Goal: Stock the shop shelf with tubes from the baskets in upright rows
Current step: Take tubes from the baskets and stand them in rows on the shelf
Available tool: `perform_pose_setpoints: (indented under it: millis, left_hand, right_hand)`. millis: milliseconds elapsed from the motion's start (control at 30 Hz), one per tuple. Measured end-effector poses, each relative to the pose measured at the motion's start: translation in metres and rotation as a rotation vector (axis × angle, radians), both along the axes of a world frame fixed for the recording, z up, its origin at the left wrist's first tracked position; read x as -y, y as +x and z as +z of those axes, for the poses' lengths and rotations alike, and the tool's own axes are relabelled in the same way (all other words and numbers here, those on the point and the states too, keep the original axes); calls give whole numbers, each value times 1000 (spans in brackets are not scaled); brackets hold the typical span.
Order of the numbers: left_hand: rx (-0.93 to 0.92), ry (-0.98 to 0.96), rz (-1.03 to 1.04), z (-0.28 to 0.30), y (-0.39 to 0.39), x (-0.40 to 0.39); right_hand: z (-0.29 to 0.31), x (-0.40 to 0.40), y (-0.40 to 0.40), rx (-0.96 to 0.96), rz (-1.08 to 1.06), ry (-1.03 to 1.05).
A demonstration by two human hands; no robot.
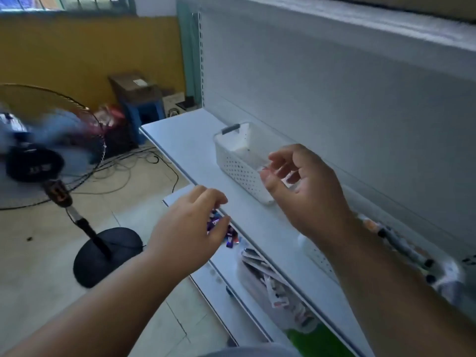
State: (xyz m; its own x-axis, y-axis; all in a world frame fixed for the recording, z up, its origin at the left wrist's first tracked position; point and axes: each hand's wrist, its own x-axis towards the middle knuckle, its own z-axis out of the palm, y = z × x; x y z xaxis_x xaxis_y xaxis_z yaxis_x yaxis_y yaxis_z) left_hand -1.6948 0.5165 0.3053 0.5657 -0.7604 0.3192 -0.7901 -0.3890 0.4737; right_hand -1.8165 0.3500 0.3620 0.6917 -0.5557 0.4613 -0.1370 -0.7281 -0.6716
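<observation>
A white perforated basket (238, 161) with a grey handle stands on the white shelf (185, 143) and looks empty inside. My right hand (304, 186) hovers at the basket's near end, fingers spread and curled, holding nothing. My left hand (190, 225) is at the shelf's front edge, with fingers and thumb pinched on a small purple tube (214, 220). More purple pieces (231, 238) lie just below it on the lower shelf. Several tubes with dark caps (401, 247) lie blurred in a second white basket (318, 255) behind my right forearm.
The shelf's grey back panel (334, 104) rises behind the basket, with another shelf board above. The lower shelf holds loose packets (273, 284) and something green (316, 341). A running standing fan (49, 161) and cables are on the floor to the left, with a blue stool (144, 112) behind.
</observation>
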Motion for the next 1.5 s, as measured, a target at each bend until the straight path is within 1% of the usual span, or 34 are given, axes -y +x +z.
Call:
perform_pose_setpoints:
  millis: [133,200,300,400,500,633,767,833,1033,1100,1133,1267,1333,1400,1433,1500]
  left_hand:
    - [-9,4,-15,4,59,27]
    - [-27,23,-60,-1,83,41]
    - [-43,41,-176,-7,121,61]
    - [-43,39,-320,-7,163,82]
    - [-17,17,-473,-1,204,104]
    - [-15,19,-588,-2,236,127]
    - [3,12,-650,-8,252,138]
    - [-5,-4,-670,-10,259,142]
    - [18,-6,-747,-9,275,154]
    - [16,-20,-765,-6,276,161]
    - [21,-28,-778,-5,276,165]
    - [36,-43,-835,1,270,187]
    - [42,-20,-872,3,264,199]
    - [52,37,-933,5,257,213]
    - [61,97,-964,4,254,222]
    - [96,280,-1007,2,246,240]
  right_hand:
    - [5,36,54,-48,-32,-56]
    - [0,53,75,-109,-55,-61]
    - [-16,78,100,-260,-122,1]
    - [-31,97,126,-384,-215,137]
    - [-46,111,156,-507,-260,241]
    - [-62,126,199,-725,-287,258]
    - [-83,133,231,-1004,-216,236]
    - [-88,137,238,-1051,-207,254]
    - [-83,138,232,-1098,-277,242]
    - [-72,135,226,-1031,-334,223]
    - [-63,131,220,-948,-377,223]
    - [-24,97,192,-487,-525,179]
    - [-15,72,180,-298,-570,270]
    - [-16,48,170,-115,-605,422]
    - [-20,37,166,-38,-607,495]
    - [-27,20,161,49,-611,561]
